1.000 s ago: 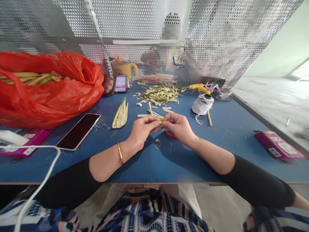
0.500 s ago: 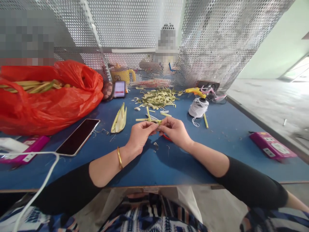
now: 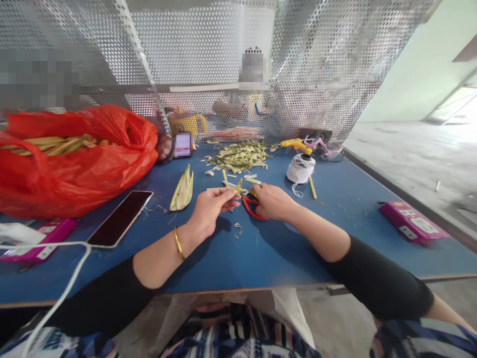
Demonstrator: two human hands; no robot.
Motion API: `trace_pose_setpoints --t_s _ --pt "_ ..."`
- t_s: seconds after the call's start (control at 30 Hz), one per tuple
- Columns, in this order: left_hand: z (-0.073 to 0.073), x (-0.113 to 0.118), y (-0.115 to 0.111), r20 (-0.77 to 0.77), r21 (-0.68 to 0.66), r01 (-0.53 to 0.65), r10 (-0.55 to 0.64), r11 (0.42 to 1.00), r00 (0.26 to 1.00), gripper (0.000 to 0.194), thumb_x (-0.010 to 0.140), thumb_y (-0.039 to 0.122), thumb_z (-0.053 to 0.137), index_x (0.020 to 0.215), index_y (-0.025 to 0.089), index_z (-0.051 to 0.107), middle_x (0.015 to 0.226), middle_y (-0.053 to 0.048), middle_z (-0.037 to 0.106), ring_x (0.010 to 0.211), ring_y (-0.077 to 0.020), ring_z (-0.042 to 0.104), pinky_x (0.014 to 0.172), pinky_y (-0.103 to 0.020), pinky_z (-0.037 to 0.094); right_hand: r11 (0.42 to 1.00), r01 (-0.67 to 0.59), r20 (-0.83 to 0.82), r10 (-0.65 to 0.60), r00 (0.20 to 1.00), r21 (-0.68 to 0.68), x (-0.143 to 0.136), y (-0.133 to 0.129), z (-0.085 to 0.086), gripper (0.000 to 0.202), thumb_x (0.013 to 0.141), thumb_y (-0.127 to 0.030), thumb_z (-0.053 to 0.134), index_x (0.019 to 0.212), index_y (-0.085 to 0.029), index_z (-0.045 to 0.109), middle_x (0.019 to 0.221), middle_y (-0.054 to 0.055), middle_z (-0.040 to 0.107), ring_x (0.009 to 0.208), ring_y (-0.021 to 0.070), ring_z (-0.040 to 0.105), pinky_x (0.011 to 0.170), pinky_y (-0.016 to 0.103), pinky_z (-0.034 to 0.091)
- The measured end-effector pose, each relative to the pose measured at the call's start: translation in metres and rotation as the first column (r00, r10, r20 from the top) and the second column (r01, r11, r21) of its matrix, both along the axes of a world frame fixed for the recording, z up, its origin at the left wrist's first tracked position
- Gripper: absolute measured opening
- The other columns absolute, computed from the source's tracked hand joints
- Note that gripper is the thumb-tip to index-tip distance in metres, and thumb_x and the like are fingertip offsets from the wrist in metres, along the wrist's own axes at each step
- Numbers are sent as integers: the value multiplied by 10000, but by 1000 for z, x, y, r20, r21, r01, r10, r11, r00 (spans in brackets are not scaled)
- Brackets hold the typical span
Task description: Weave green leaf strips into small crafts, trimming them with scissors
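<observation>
Between thumb and fingertips, my left hand (image 3: 210, 208) pinches a small folded yellow-green leaf piece (image 3: 239, 187). My right hand (image 3: 275, 201) is closed at the handles of the red-handled scissors (image 3: 249, 211), which lie low over the table; part of them is hidden by my fingers. Cut pale green strips (image 3: 225, 177) lie just beyond my hands. To the left of them rests a pointed bundle of pale leaves (image 3: 182, 190). A heap of green leaf scraps (image 3: 242, 156) is spread further back.
A red plastic bag (image 3: 85, 171) of long leaves and a phone (image 3: 121, 219) sit on the left. A white thread spool (image 3: 300, 169), yellow glue gun (image 3: 296, 144) and clear glasses (image 3: 330, 150) are back right. A purple packet (image 3: 413, 222) lies right. Perforated metal (image 3: 201, 44) stands behind the table.
My hands have come apart. The right has moved away from the leaf piece and down onto the scissors, while the left keeps the leaf piece. The view has shifted slightly.
</observation>
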State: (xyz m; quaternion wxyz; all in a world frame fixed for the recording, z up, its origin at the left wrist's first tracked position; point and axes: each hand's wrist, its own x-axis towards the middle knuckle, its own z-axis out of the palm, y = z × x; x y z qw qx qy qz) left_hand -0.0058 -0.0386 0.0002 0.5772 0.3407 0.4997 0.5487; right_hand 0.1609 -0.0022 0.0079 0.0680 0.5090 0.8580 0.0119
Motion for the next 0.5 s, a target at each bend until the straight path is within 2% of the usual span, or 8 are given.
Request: trace_pose_setpoints --t_s 0.13,0.2,0.27,0.33,0.4,0.47,0.5 --pt "11 1 5 13 -10 -4 4 1000 1000 70 743 141 703 678 115 693 639 -44 715 515 -98 635 575 -214 519 996 72 -81 -76 994 -56 8 6 8 426 795 -247 527 1199 -116 554 1007 174 703 938 309 663 673 316 440" --pt "17 1 10 13 -15 -22 23 1000 1000 99 772 119 673 674 114 685 625 -39 707 507 -95 632 579 -214 523 989 108 -203 -127 971 -101 16 10 17 386 794 -266 544 1153 -139 607 971 147 713 919 297 663 664 306 433" --pt "22 1 15 10 -19 -44 44 999 999 126 790 103 653 667 113 677 619 -40 701 509 -96 634 587 -217 526 970 131 -389 -202 899 -203 23 13 24 348 786 -230 543 1111 -144 632 851 101 705 784 248 663 628 294 429" --pt "27 1 23 11 -15 -64 64 998 998 142 794 96 653 654 111 669 618 -46 695 517 -101 638 589 -217 524 928 107 -607 -318 728 -358 28 15 28 381 770 -187 532 1142 -137 601 734 43 654 594 178 610 565 283 426" --pt "29 2 31 21 -10 -80 80 997 997 163 799 89 651 636 108 658 611 -49 686 517 -104 636 573 -213 516 891 18 -768 -401 500 -454 30 16 27 423 737 -192 569 1156 -131 563 683 -1 598 510 133 546 537 276 429" --pt "31 3 39 41 -10 -101 102 995 994 196 819 76 622 627 108 647 591 -42 673 507 -98 627 563 -209 512 892 -77 -855 -398 332 -446 29 16 22 436 690 -253 648 1102 -137 559 656 -25 564 531 123 534 560 276 440" --pt "31 4 43 52 -7 -114 114 993 992 213 831 71 605 624 107 642 580 -38 665 501 -94 621 558 -205 509 898 -111 -879 -380 288 -425 28 16 19 460 662 -298 687 1076 -146 556 645 -32 555 556 128 540 578 280 444"
